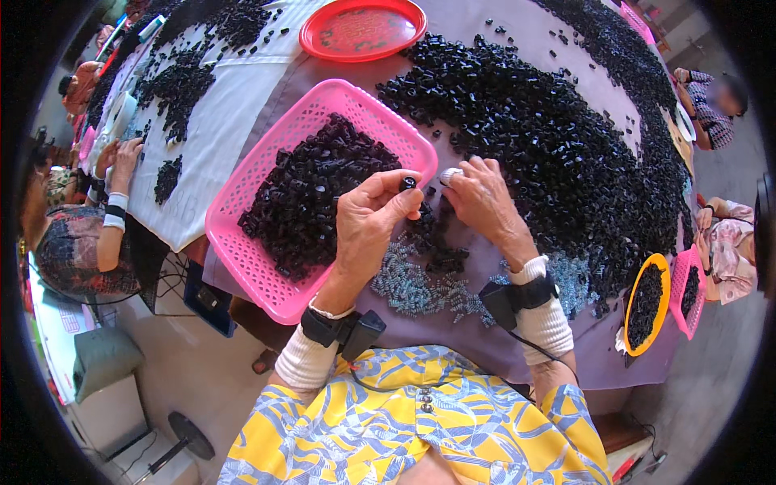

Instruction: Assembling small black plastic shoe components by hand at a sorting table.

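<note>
Between the thumb and forefinger of my left hand point(370, 222) is a small black plastic piece point(408, 183) with a round open end. That hand is raised over the right edge of a pink perforated basket point(228, 212), which holds a heap of similar black pieces point(311, 190). My right hand point(487, 204) is just to the right, above the table, its fingers drawn together. White wrapping covers one of its fingertips. Whatever those fingers hold, if anything, is hidden. Small clear bluish pieces point(408, 279) lie scattered below both hands.
A large pile of black pieces point(533, 109) spreads across the cloth-covered table. At the back is a red tray point(364, 32); at the right stand a yellow oval basket point(665, 279) and a pink basket point(697, 257). A co-worker's hands point(121, 162) are at the left; other people sit around the table.
</note>
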{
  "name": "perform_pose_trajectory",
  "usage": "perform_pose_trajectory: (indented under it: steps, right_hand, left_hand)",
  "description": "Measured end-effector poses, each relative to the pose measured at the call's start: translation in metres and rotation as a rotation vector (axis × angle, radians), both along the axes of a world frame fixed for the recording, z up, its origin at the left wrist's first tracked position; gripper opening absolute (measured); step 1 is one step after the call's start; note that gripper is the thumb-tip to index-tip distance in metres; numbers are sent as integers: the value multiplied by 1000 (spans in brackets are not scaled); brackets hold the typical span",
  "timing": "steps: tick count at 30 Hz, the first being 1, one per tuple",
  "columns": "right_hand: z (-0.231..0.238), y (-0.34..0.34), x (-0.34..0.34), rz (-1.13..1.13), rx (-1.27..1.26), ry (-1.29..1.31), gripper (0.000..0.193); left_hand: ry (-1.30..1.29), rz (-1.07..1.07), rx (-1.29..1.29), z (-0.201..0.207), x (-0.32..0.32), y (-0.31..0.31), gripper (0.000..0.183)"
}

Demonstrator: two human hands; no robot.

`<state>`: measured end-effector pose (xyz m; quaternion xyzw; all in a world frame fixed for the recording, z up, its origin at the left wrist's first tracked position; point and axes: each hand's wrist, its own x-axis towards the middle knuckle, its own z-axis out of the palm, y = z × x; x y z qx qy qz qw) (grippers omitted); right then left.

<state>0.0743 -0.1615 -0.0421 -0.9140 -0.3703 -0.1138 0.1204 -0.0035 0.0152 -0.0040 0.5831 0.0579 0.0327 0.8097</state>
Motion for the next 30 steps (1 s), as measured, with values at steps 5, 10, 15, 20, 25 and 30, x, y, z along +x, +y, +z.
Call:
perform_pose_trajectory:
  steps: [5, 10, 15, 20, 25, 30]
  right_hand:
    - [-16, 14, 0, 74, 22, -1, 9]
    - [-7, 10, -4, 60, 68, 68, 11]
    - [30, -7, -15, -31, 453, 273, 24]
    - [64, -12, -29, 23, 602, 310, 24]
    - [75, -16, -33, 178, 528, 166, 21]
    - [74, -17, -35, 142, 542, 131, 19]
  left_hand:
    - [-5, -10, -5, 1, 1, -1, 21]
    - [7, -8, 3, 1, 0, -1, 21]
    - [19, -2, 22, 7, -1, -5, 20]
    - [29, -46, -39, 9, 0, -17, 18]
    - [48, -180, -162, 7, 3, -20, 20]
    - [38, -212, -253, 4, 5, -24, 20]
